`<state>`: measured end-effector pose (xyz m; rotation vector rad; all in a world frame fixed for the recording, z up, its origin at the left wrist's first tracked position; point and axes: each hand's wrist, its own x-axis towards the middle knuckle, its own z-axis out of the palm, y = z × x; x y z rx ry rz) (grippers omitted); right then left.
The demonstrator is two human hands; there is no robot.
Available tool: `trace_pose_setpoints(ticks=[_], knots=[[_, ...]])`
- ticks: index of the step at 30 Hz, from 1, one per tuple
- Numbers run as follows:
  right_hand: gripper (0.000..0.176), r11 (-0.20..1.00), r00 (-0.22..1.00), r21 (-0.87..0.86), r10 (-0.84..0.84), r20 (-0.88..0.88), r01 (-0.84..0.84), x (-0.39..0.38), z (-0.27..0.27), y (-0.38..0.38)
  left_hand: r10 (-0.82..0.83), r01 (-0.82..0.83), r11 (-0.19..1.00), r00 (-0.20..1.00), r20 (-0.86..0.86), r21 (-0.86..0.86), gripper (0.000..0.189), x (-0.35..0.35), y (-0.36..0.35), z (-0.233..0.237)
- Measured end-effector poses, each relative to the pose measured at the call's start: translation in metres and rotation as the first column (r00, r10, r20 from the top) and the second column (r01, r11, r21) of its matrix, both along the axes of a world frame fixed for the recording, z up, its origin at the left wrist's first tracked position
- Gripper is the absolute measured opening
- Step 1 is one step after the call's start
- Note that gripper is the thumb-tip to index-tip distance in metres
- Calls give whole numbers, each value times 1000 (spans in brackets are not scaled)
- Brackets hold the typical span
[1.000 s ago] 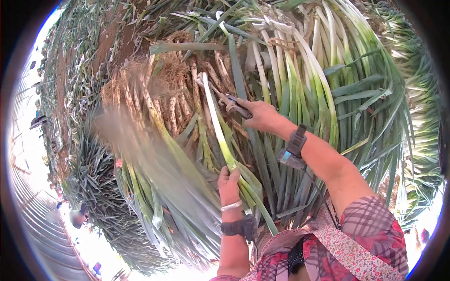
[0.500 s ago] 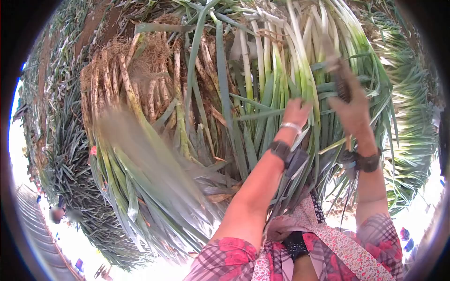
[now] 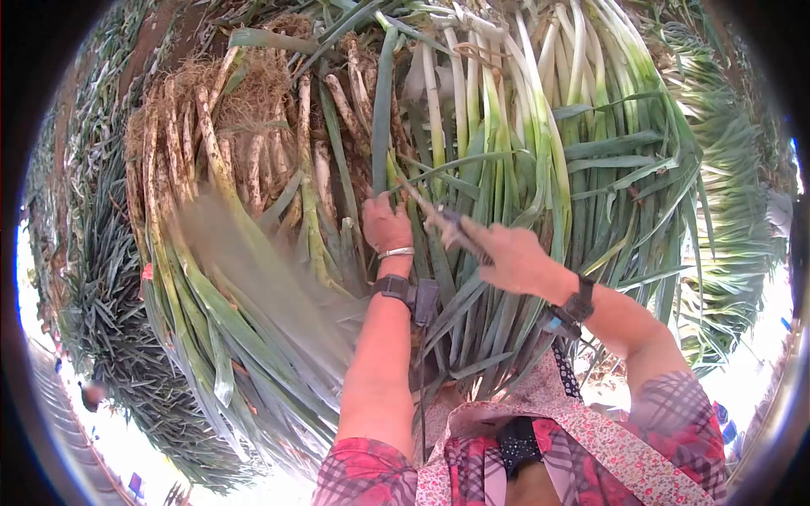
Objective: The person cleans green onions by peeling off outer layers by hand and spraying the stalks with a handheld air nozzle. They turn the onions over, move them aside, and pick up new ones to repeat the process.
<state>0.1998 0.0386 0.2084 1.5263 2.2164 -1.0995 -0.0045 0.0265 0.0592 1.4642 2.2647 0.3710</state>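
Against packed leeks (image 3: 540, 126), left hand (image 3: 386, 224) sits beside knife (image 3: 453, 223).

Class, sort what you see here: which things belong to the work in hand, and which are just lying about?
In hand: left hand gripping a leek; right hand holding a knife; dirty rooted leeks.
Lying about: trimmed white leeks; far leaf heaps.
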Motion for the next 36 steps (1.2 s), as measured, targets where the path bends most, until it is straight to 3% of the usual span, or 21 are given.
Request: trace_pose_setpoints(ticks=[1, 4, 7, 10, 12, 16, 17, 18, 20, 21, 22, 24, 27, 30, 32, 36], knots=[[75, 986, 995, -135, 100, 22, -96, -5, 7, -2, 26, -26, 999, 1000, 6, -30, 39, 5, 1, -3], [74, 998, 999, -46, 49, -8, -49, -11, -7, 2, 73, -76, 990, 997, -33, -115, 39, 19, 14, -2], [73, 999, 999, -28, 32, -2, -32, -19, -18, 11, 64, -99, 974, 982, -175, -202, 46, 20, 19, -8], [71, 1000, 1000, -3, -1, -3, 1, -27, -22, 25, 34, -66, 971, 990, -138, -229, 48, 14, 20, -22], [73, 999, 998, 33, -44, 35, 43, -32, -36, 33, 65, -67, 964, 998, -16, -256, 57, 15, 27, -4], [73, 988, 995, 123, -96, -1, 96, -47, -57, 68, 73, -72, 997, 997, 27, -21, 54, 18, 22, -3], [73, 970, 985, 170, -171, -30, 173, -49, -61, 74, 206, -164, 967, 952, 225, -193, 55, 19, 22, 0], [73, 945, 969, 214, -240, -60, 248, -50, -62, 78, 204, -163, 969, 952, 228, -188, 55, 17, 25, -11], [74, 953, 970, 182, -232, -71, 242, -45, -43, 67, 130, -73, 980, 939, 318, -186, 58, 9, 21, -43], [74, 962, 972, 145, -221, -84, 231, -42, -30, 58, 495, -366, 868, 701, 513, -337, 56, 9, 28, -28], [74, 967, 974, 125, -212, -83, 221, -37, -19, 47, 513, -376, 857, 698, 501, -353, 56, 10, 31, -22], [73, 998, 998, -1, -64, 27, 64, -23, 4, 20, 362, -222, 913, 827, 430, -342, 49, 13, 25, -17], [73, 996, 1000, -86, 15, 8, -14, -11, 33, 1, 289, -205, 936, 910, 296, -285, 45, 14, 18, -17], [72, 998, 999, -60, 0, -34, -2, -4, 32, -7, 414, -308, 902, 816, 402, -303, 43, 1, 8, -10], [70, 1000, 997, -31, 2, -78, -4, -7, 34, -7, 497, -282, 860, 650, 575, -425, 43, -14, 0, -8], [74, 999, 999, -53, -6, -47, 3, -24, 26, 1, 482, -320, 876, 617, 622, -361, 43, -19, -17, -34]])
